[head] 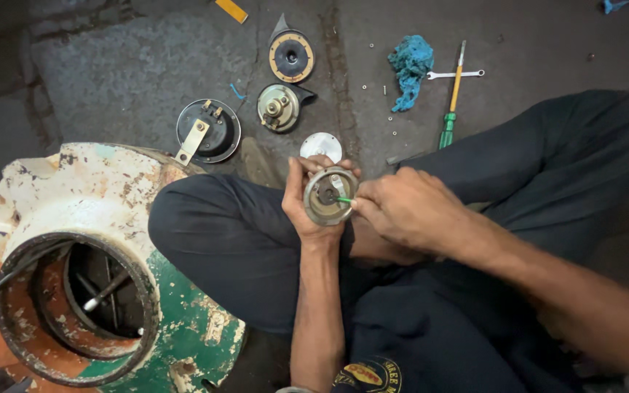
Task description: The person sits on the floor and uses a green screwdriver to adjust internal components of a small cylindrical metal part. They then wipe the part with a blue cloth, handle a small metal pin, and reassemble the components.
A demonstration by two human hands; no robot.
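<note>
A person sits cross-legged on a concrete floor (pixel 125 73), working over the lap. Nearest, at left, stands a rusted white-and-green metal housing (pixel 111 211) with an open round mouth. Above the knees, the left hand (pixel 307 207) cups a round metal disc part (pixel 329 195) from behind, its grip curled about the rim; the right hand (pixel 402 207) has its grip pinched on a slim green-tipped tool (pixel 344 200) touching the disc's face. The disc looks rigid, fairly light and possibly greasy, so the rim seems the surest hold. Just beyond lies a pale round cover (pixel 321 145); farther off, three similar round parts (pixel 285 105), a blue rag (pixel 410 69), a green-handled screwdriver (pixel 451 102) and a small spanner (pixel 454 74).
</note>
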